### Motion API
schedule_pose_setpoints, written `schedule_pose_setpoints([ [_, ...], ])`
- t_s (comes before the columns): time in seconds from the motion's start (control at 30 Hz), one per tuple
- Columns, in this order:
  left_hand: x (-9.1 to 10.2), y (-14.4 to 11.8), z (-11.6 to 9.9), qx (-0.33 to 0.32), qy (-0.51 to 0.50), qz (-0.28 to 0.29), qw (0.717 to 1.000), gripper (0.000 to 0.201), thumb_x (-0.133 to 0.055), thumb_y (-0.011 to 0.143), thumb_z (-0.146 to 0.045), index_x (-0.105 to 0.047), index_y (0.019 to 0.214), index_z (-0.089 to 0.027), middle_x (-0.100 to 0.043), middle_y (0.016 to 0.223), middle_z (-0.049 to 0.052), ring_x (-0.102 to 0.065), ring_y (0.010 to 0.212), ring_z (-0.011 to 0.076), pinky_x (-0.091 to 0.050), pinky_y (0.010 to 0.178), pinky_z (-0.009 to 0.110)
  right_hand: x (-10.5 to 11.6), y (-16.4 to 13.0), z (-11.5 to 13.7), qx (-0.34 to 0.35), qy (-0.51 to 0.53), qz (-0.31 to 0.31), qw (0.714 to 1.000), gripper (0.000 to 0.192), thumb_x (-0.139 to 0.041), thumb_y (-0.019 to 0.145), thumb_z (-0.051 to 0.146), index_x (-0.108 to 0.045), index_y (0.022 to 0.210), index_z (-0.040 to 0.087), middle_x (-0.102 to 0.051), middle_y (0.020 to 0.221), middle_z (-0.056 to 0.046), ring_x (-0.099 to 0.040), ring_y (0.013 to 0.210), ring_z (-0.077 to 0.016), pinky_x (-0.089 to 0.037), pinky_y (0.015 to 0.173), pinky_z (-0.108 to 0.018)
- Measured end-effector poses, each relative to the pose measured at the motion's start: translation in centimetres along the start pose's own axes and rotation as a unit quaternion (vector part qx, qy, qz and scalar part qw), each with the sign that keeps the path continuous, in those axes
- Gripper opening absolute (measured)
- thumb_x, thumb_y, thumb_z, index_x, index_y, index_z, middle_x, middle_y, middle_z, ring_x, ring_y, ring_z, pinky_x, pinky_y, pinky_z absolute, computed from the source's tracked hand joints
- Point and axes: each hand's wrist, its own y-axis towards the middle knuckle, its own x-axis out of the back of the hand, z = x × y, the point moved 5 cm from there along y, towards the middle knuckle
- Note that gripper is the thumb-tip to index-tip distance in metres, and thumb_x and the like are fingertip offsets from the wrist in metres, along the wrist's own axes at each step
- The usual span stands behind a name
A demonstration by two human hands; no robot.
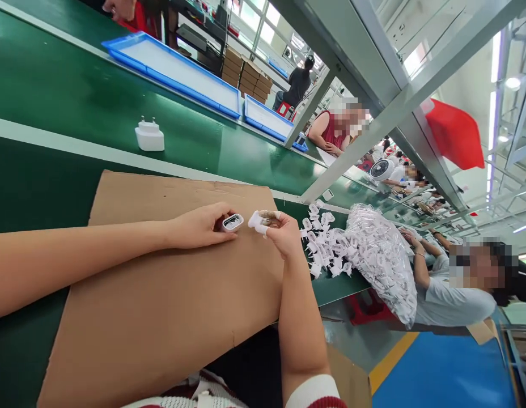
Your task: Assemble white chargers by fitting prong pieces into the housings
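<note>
My left hand (207, 225) is closed around a white charger housing (233, 222), whose open end faces my right hand and shows a dark inside. Just to the right, my right hand (282, 229) pinches a small white plastic part (258, 221), held a short gap away from the housing. White coverings sit on some fingertips of that hand. Both hands are above a brown cardboard sheet (169, 306). Beyond it, a white plug charger (149, 136) with two pins pointing up stands on the green bench surface (195, 144).
Right of the cardboard lie many loose white plastic parts (326, 243) beside a clear bag (377, 255) full of them. Blue-rimmed trays (173, 71) line the far side. A metal post (343, 156) slants up from the bench. A co-worker (450, 289) sits at right.
</note>
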Motion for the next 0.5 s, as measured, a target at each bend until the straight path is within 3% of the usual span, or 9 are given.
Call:
schedule_pose_setpoints([
  [0.07,-0.2,0.2,0.2,-0.018,-0.011,0.001,1.0,0.05,-0.063,0.076,-0.061,-0.068,0.105,-0.021,-0.073,0.098,0.008,-0.066,0.084,0.0257,-0.052,0.072,0.033,0.3,-0.5,0.7,0.052,-0.108,-0.048,0.992,0.031,-0.084,0.068,0.033,-0.079,0.096,0.021,-0.078,0.093,-0.004,-0.066,0.075,-0.0168,-0.052,0.067,-0.03],
  [0.13,-0.3,0.3,0.3,-0.038,-0.022,-0.007,0.999,0.05,-0.064,0.077,-0.06,-0.071,0.108,-0.022,-0.073,0.102,0.007,-0.067,0.09,0.0253,-0.053,0.076,0.031,0.3,-1.0,1.6,0.1,-0.239,-0.075,0.963,0.017,-0.077,0.08,0.036,-0.079,0.089,0.021,-0.075,0.088,-0.004,-0.064,0.074,-0.0165,-0.051,0.07,-0.031],
  [0.2,-0.2,0.5,0.6,-0.04,-0.036,-0.019,0.998,0.052,-0.066,0.076,-0.061,-0.072,0.112,-0.023,-0.073,0.104,0.006,-0.067,0.093,0.0249,-0.053,0.08,0.031,-0.1,-1.4,2.0,0.118,-0.37,-0.075,0.918,0.012,-0.074,0.085,0.031,-0.078,0.081,0.021,-0.071,0.083,-0.003,-0.063,0.078,-0.0176,-0.049,0.072,-0.031],
  [0.3,-0.1,0.6,0.9,-0.034,-0.027,-0.019,0.999,0.049,-0.065,0.078,-0.066,-0.074,0.1,-0.024,-0.072,0.098,0.005,-0.066,0.09,0.0243,-0.053,0.078,0.031,-0.8,-1.4,1.7,0.108,-0.485,-0.039,0.867,0.011,-0.071,0.084,0.016,-0.079,0.087,0.023,-0.067,0.09,-0.002,-0.062,0.085,-0.0173,-0.048,0.075,-0.03],
  [0.4,0.0,0.7,0.9,-0.039,0.001,-0.015,0.999,0.047,-0.062,0.08,-0.068,-0.073,0.088,-0.023,-0.069,0.093,0.005,-0.064,0.087,0.0236,-0.051,0.075,0.03,-1.1,-1.0,1.0,0.106,-0.486,-0.01,0.868,0.024,-0.066,0.085,0.009,-0.08,0.096,0.024,-0.067,0.097,-0.002,-0.063,0.091,-0.017,-0.049,0.08,-0.029],
  [0.5,-0.1,0.7,0.7,-0.043,0.004,-0.005,0.999,0.046,-0.06,0.081,-0.066,-0.071,0.085,-0.022,-0.068,0.091,0.005,-0.063,0.084,0.0222,-0.049,0.074,0.03,-1.1,-0.6,0.8,0.128,-0.431,-0.007,0.893,0.022,-0.065,0.086,0.01,-0.079,0.096,0.022,-0.069,0.093,-0.002,-0.064,0.088,-0.0172,-0.051,0.079,-0.029],
])
